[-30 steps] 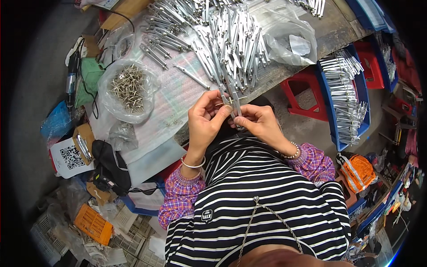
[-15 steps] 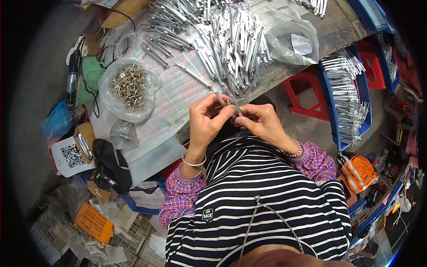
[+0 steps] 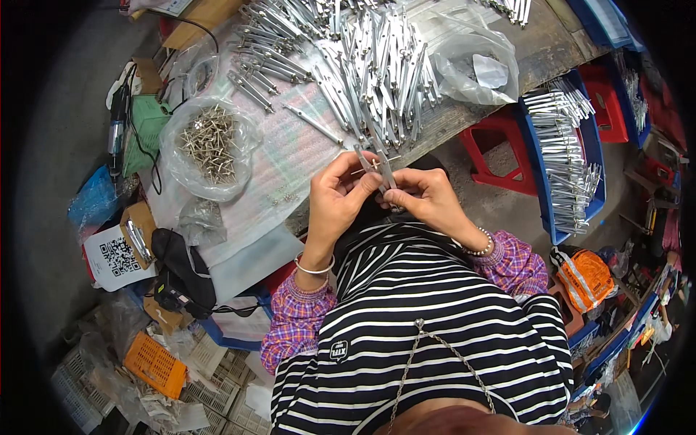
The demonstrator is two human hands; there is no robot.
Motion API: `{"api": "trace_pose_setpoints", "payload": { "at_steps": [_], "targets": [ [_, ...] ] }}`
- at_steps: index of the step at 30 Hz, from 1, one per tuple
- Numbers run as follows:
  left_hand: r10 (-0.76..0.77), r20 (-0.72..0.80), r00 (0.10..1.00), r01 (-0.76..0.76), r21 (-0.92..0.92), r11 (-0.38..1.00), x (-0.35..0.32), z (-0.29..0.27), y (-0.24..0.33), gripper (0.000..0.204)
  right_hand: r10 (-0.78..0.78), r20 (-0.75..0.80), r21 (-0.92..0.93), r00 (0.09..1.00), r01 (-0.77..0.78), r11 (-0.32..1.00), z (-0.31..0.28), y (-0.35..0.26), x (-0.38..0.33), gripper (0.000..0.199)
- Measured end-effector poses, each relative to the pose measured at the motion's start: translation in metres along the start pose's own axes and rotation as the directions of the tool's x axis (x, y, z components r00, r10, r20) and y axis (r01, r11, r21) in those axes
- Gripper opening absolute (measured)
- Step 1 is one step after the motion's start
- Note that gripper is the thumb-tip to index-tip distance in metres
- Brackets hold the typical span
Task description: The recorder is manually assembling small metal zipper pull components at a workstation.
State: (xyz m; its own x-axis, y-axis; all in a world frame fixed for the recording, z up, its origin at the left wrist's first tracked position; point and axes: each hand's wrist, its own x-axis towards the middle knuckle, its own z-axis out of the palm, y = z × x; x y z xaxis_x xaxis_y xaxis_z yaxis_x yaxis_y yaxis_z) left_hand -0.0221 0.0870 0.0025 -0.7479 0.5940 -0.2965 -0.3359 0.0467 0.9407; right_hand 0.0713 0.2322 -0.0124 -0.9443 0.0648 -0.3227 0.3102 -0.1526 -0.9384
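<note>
At the table's near edge my left hand [image 3: 339, 194] pinches a slim silver metal bar [image 3: 363, 159] between thumb and fingers. My right hand [image 3: 429, 200], closed in a pinch, grips a second metal bar [image 3: 386, 174] close beside it. A thin brass-coloured pin [image 3: 374, 164] runs crosswise between the two bars; whether it passes through both cannot be made out. The lower ends of the bars are partly hidden by my fingers. Just beyond my hands lies a big pile of similar silver bars [image 3: 384, 80], and one loose bar [image 3: 313, 123] rests on the foam sheet.
A clear plastic bag of pins or nails [image 3: 210, 141] lies open on the left. Another plastic bag [image 3: 478, 69] sits right of the pile. Blue bins of metal bars [image 3: 565, 159] and a red stool [image 3: 500, 156] are at the right. A power screwdriver [image 3: 117, 123] is far left.
The bars have tilted slightly in my fingers, and the pin between them shows more plainly. Both hands stay in nearly the same place.
</note>
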Motion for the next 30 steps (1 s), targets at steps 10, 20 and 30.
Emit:
{"api": "trace_pose_setpoints", "payload": {
  "at_steps": [10, 20, 30],
  "targets": [
    [0.273, -0.044, 0.961, -0.249, 0.295, 0.922, -0.010, 0.008, -0.006, 0.038, 0.056, -0.085, 0.236, 0.995, -0.034, 0.971, -0.007, -0.007, 0.002, 0.029],
    [0.228, 0.073, 0.971, -0.239, 0.346, 0.907, -0.013, 0.015, -0.002, 0.042, -0.041, -0.095, 0.190, 0.995, 0.058, 0.980, -0.010, -0.023, -0.003, 0.020],
    [0.678, 0.185, 0.711, -0.592, 0.677, 0.436, 0.021, -0.008, 0.024, 0.044, 0.064, 0.057, 0.316, 0.996, -0.078, 0.946, -0.007, -0.032, -0.013, 0.016]
  ]
}}
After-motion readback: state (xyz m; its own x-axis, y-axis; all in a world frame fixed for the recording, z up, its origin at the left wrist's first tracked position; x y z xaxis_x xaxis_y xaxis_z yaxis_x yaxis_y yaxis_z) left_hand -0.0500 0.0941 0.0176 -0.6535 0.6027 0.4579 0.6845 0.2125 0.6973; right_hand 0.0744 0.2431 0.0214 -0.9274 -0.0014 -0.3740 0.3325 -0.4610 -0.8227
